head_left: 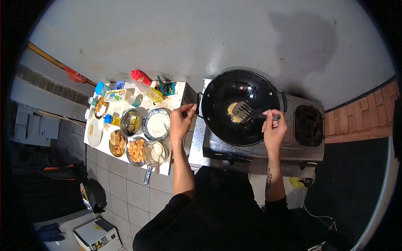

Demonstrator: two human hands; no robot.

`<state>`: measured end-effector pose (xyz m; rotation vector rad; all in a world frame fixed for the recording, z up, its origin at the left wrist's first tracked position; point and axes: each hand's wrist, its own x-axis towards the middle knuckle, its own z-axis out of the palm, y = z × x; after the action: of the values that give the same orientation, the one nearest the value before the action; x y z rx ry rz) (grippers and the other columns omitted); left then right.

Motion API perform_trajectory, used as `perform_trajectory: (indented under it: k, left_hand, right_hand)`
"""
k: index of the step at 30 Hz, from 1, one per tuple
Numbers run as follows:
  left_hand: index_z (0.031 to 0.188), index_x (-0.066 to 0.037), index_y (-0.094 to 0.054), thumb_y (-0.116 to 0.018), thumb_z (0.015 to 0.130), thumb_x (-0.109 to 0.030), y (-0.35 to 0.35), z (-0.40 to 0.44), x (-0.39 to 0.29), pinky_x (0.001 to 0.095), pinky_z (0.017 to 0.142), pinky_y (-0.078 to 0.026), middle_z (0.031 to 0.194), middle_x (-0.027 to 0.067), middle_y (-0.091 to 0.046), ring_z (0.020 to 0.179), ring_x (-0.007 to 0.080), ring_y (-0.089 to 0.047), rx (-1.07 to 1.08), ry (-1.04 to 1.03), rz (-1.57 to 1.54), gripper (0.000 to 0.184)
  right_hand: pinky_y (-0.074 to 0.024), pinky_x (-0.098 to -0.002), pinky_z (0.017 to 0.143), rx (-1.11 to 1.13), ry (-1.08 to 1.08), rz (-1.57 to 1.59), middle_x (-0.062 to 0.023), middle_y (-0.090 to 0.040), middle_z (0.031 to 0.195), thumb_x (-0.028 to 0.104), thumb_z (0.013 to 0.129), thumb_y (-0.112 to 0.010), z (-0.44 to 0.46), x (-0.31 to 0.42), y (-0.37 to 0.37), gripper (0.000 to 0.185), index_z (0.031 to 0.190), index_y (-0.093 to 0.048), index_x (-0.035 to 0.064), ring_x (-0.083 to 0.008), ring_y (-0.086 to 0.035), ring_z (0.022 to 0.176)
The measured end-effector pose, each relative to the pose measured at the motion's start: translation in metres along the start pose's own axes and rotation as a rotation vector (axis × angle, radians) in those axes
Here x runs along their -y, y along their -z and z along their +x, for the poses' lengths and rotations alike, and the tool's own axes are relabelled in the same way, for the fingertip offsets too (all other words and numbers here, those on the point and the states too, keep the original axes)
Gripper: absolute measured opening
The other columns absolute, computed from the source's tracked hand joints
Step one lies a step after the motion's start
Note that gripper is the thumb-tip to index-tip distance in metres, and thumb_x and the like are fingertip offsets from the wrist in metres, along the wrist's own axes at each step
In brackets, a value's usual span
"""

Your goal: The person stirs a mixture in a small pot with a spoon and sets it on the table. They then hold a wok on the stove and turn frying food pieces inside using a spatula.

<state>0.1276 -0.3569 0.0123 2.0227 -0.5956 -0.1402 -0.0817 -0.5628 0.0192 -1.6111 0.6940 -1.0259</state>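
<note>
A large black wok [220, 127] sits on the left part of a steel gas stove [289, 146]. My left hand [182, 119] is closed at the wok's left side, its thumb and fingertips pinching the small loop handle [199, 104]. In my right hand [274, 127] is the grip of a slotted spatula [243, 111]. The spatula's blade lies low in the wok, over a yellowish piece of food [230, 109] that it partly hides. Whether the blade is under or on top of that piece I cannot tell.
Left of the stove, a white table [176, 94] bears a bowl of white batter [158, 125], a bowl of orange-brown chunks [136, 150], a strainer [155, 152] and several bottles. A second burner [310, 125] is at the right. A wall [167, 42] stands behind.
</note>
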Motion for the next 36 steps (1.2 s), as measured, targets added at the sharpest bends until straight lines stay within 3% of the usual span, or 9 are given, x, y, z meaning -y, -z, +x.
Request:
perform_trajectory:
  k: [8, 10, 14, 19, 22, 29, 36]
  left_hand:
    - [0.101, 0.006, -0.072, -0.071, 0.090, -0.024, -0.001, 0.000, 0.005, 0.0271, 0.056, -0.044, 0.063, 0.0072, -0.062, 0.058, 0.0091, -0.052, -0.005, -0.009, 0.018, 0.032]
    - [0.102, 0.006, -0.071, -0.070, 0.091, -0.024, -0.001, -0.001, 0.003, 0.0270, 0.056, -0.044, 0.062, 0.0068, -0.061, 0.058, 0.0090, -0.052, -0.005, -0.005, -0.006, 0.032]
    - [0.102, 0.006, -0.071, -0.070, 0.091, -0.024, -0.002, -0.001, 0.004, 0.0268, 0.056, -0.044, 0.062, 0.0068, -0.062, 0.058, 0.0089, -0.053, 0.015, 0.009, 0.013, 0.033]
    - [0.103, 0.006, -0.071, -0.070, 0.091, -0.025, -0.003, -0.002, 0.004, 0.0280, 0.057, -0.045, 0.065, 0.0088, -0.065, 0.058, 0.0097, -0.054, 0.016, 0.009, 0.009, 0.034]
    - [0.104, 0.006, -0.071, -0.071, 0.090, -0.025, -0.001, -0.003, 0.000, 0.0284, 0.057, -0.046, 0.066, 0.0097, -0.066, 0.058, 0.0103, -0.055, 0.018, 0.004, 0.002, 0.034]
    - [0.103, 0.006, -0.071, -0.071, 0.089, -0.025, 0.000, -0.001, 0.005, 0.0287, 0.060, -0.047, 0.068, 0.0115, -0.067, 0.061, 0.0116, -0.056, 0.023, 0.002, 0.029, 0.034]
    - [0.104, 0.005, -0.071, -0.072, 0.089, -0.024, 0.001, -0.002, 0.004, 0.0283, 0.060, -0.047, 0.068, 0.0117, -0.067, 0.061, 0.0114, -0.056, 0.013, 0.023, 0.008, 0.033]
  right_hand:
    - [-0.0361, -0.0189, 0.047, 0.051, 0.058, -0.150, -0.0032, -0.064, 0.085, 0.007, 0.101, -0.053, -0.001, -0.017, -0.002, 0.008, 0.098, -0.053, 0.0004, -0.0013, -0.046, 0.054]
    - [-0.0431, -0.0243, 0.055, 0.063, 0.104, -0.155, -0.0046, -0.065, 0.079, 0.006, 0.098, -0.056, 0.000, -0.009, -0.005, 0.006, 0.096, -0.054, 0.0006, -0.0084, -0.056, 0.061]
    - [-0.0453, -0.0269, 0.059, 0.113, 0.048, -0.233, -0.0068, -0.065, 0.079, 0.007, 0.098, -0.055, 0.003, -0.002, -0.007, 0.007, 0.096, -0.053, 0.0005, -0.0112, -0.059, 0.066]
    - [-0.0483, -0.0289, 0.061, 0.109, 0.196, -0.268, -0.0100, -0.067, 0.081, 0.007, 0.098, -0.056, 0.010, -0.011, -0.008, 0.009, 0.096, -0.053, -0.0006, -0.0126, -0.065, 0.071]
    - [-0.0480, -0.0268, 0.057, 0.169, 0.027, -0.224, -0.0111, -0.068, 0.083, 0.007, 0.098, -0.057, 0.009, 0.004, -0.003, 0.009, 0.098, -0.054, -0.0010, -0.0111, -0.063, 0.068]
    - [-0.0398, -0.0207, 0.048, 0.092, 0.061, -0.095, -0.0054, -0.068, 0.085, 0.008, 0.099, -0.056, 0.009, 0.021, 0.001, 0.008, 0.099, -0.055, -0.0001, -0.0026, -0.052, 0.056]
    - [-0.0384, -0.0207, 0.047, 0.047, 0.008, -0.009, -0.0031, -0.066, 0.082, 0.008, 0.100, -0.055, 0.002, -0.015, -0.005, 0.008, 0.097, -0.055, 0.0002, -0.0028, -0.051, 0.054]
